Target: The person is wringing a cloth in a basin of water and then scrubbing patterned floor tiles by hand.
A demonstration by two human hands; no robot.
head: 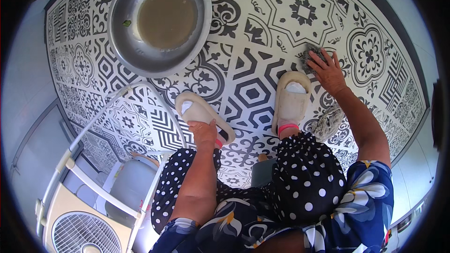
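My right hand (328, 71) presses a grey scouring pad (310, 58) flat on the black-and-white patterned floor mat (251, 93), ahead of my right slipper (293, 100). My left hand (204, 132) rests on the beige slipper on my left foot (200, 110), near the ankle, and whether it grips the slipper is not plain. A crumpled grey-beige cloth (327, 123) lies on the mat beside my right foot, under my right forearm. At the upper left stands a wide metal basin (160, 61) with murky brown water (168, 17) and a bit of green leaf (126, 23) on its inner wall.
A white tubular metal frame (93, 184) stands at the left, close to my left leg. A box fan (86, 233) is at the lower left, with a grey rounded container (132, 184) beside it. A dark green stool part (263, 173) shows between my legs.
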